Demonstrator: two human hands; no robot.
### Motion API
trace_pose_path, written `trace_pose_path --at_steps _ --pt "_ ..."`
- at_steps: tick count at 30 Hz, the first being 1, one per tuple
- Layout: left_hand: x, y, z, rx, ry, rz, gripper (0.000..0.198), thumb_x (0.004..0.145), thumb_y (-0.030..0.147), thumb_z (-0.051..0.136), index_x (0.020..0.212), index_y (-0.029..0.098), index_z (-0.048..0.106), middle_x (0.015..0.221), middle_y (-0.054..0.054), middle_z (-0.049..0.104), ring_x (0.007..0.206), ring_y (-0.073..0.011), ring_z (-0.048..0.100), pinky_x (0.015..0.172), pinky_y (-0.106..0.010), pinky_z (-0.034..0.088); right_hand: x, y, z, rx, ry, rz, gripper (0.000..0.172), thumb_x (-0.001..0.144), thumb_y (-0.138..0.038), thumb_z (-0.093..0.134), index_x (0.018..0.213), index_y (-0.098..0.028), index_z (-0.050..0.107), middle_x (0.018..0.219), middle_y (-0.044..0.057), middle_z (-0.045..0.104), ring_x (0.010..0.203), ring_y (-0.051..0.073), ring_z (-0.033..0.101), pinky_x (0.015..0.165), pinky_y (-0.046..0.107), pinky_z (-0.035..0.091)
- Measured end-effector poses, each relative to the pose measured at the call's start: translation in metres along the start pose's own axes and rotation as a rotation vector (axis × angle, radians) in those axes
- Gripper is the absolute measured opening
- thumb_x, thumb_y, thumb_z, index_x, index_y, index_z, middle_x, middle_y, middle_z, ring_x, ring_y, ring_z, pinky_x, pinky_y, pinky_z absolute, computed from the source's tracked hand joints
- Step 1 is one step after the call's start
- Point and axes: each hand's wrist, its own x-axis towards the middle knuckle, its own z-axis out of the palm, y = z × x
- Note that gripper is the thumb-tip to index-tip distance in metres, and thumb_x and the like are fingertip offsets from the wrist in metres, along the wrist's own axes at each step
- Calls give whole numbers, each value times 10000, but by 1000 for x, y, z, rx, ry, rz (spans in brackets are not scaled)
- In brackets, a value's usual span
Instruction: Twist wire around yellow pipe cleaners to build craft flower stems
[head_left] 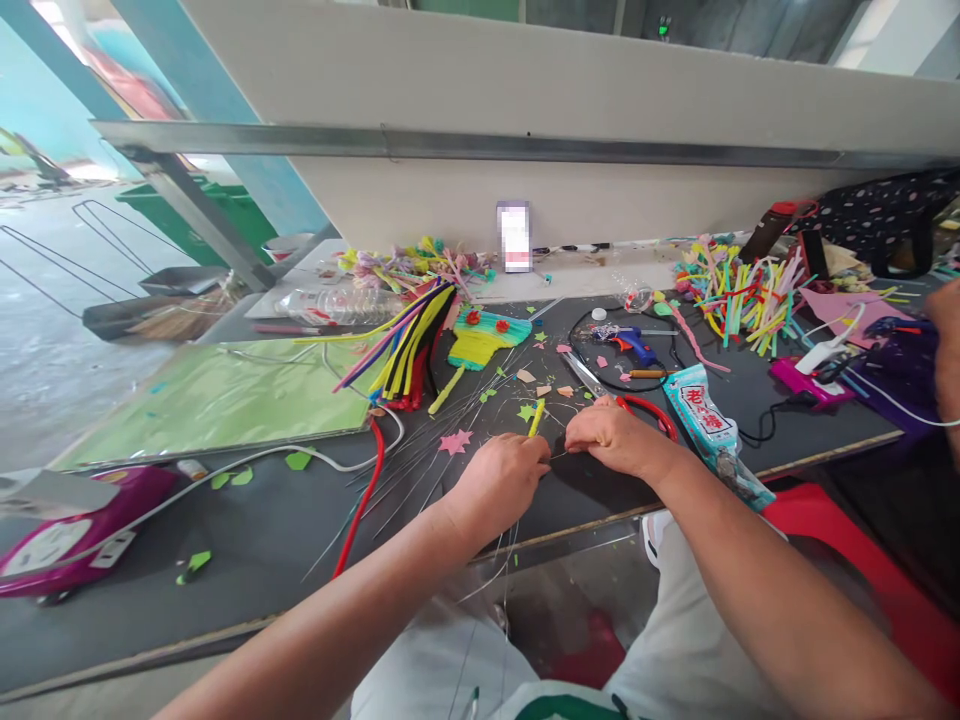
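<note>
A pale wall [600, 100] stands behind a long dark table [277, 540], and the person's hands work just over its near edge. A light green sheet [217, 400] covers much of the tabletop on the left, with a magenta device [127, 520] in front of it. A dark spotted bag [877, 210] sits at the far right, and nearer than the bag a heap of coloured strips [750, 300] lies spread out. A clear plastic bottle [341, 305] lies on its side beyond the sheet, while a bunch of yellow, black and red stems [409, 365] reaches over the sheet's right end. The left hand [504, 482] is closed around a short yellow stick [537, 417], whose upper end pokes out above the fist. Thin wires hang below that hand. The right hand [616, 436] is just beside it, fingers curled together; whether they pinch a wire cannot be told. A blue-and-white packet [701, 410] lies right of the right hand, and scissors [583, 374] with red handles lie partly behind that hand. Beyond them are a flat yellow-and-teal piece [487, 340], a phone [514, 237] leaning upright against the wall, and a blue glue gun [636, 347]. A pink star [454, 441] lies left of the left hand; a white cap [598, 314] lies near the gun.
</note>
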Motion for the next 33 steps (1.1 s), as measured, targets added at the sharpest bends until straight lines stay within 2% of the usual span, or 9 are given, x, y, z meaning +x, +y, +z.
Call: trace_pose_path --at_steps 7,13,18,26,33 --pt "-4 1 0 14 24 -6 156 863 181 451 859 179 606 800 -47 661 781 -187 608 737 -295 436 -3 -9 -2 -43 -4 -33 141 819 -140 615 929 -211 664 930 24 715 900 163 634 804 309 321" --pt "-4 1 4 16 46 53 187 862 147 418 825 165 600 766 -54 645 745 -179 598 715 -297 431 -3 -19 -1 -144 0 -69 224 839 -83 510 818 -217 688 733 8 697 745 142 611 799 325 280" --pt "-4 -1 7 27 47 96 209 845 100 402 793 159 596 743 -62 635 731 -181 588 713 -307 431 -2 -21 0 -178 13 -82 256 820 -54 495 770 -208 693 663 2 654 688 129 569 762 310 277" --pt "-3 0 6 6 31 122 199 805 71 426 743 159 594 706 -56 617 706 -177 575 680 -302 426 -1 -21 1 -164 6 -86 261 815 -48 492 750 -205 691 661 5 653 692 132 570 765 307 283" --pt "-13 -3 -5 -69 -12 84 148 841 169 508 919 166 635 866 -63 670 836 -195 605 795 -312 444 -4 -18 1 -86 8 -76 251 815 -56 518 812 -225 703 773 7 710 763 142 631 818 328 322"
